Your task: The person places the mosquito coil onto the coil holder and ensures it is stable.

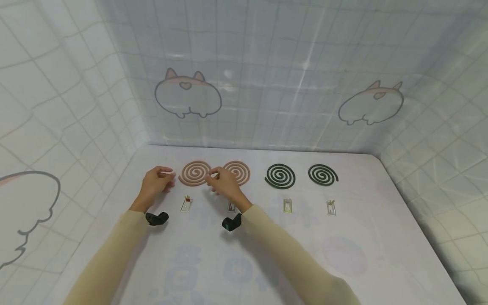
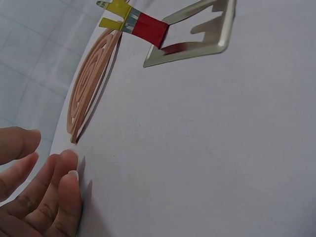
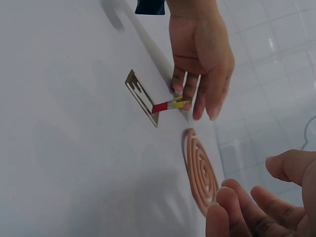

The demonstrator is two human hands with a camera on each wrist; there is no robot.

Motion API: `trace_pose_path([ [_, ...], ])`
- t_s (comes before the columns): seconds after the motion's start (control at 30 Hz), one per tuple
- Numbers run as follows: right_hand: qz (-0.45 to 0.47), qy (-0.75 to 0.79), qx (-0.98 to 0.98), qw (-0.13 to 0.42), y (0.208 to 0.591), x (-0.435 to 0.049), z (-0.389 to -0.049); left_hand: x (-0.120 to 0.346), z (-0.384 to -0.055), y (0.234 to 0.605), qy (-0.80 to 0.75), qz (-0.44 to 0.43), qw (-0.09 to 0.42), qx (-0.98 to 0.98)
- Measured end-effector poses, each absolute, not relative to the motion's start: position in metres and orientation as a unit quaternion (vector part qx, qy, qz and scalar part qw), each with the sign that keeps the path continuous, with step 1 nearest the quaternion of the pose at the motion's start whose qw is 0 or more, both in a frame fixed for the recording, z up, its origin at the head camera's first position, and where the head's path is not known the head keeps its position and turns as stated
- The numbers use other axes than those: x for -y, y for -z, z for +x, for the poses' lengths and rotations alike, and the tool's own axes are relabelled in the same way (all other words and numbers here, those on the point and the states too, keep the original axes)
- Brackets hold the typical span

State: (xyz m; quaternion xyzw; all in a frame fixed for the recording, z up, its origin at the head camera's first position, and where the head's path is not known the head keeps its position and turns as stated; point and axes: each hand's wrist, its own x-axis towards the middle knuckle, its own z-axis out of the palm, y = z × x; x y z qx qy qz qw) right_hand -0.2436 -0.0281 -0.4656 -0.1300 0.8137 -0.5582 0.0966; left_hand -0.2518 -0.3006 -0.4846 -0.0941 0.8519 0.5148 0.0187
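Note:
A brown mosquito coil [image 1: 195,172] lies flat at the left, between the two hands. My left hand [image 1: 155,183] is just left of it, fingers loosely bent with a gap to the thumb and nothing between them. At the coil's right edge is my right hand [image 1: 225,184], its fingertips right at the rim in the right wrist view and thumb held apart. This hand partly covers a second brown coil [image 1: 241,171]. Nearer than the first coil lies a metal coil stand [image 2: 224,37] with a raised red and yellow tab [image 2: 149,29].
Two dark green coils [image 1: 280,176] lie to the right in the same row. Several small metal stands, such as one with a yellowish frame [image 1: 287,206], line up in front of the coils. A tiled-pattern backdrop [image 1: 267,106] rises behind the white table [image 1: 305,262].

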Motion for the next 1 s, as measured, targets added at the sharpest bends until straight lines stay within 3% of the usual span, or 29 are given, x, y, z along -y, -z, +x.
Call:
trace_pose_path([
  [0.57,-0.045,0.629,-0.763,0.141,0.470,0.055,-0.254,0.296,-0.261,0.479,-0.511,-0.090,0.038,-0.854],
  [1.0,0.017,0.647,-0.748,0.144,0.479,0.062,-0.258,0.292,-0.270,0.478,-0.515,-0.074,0.050,-0.852],
])
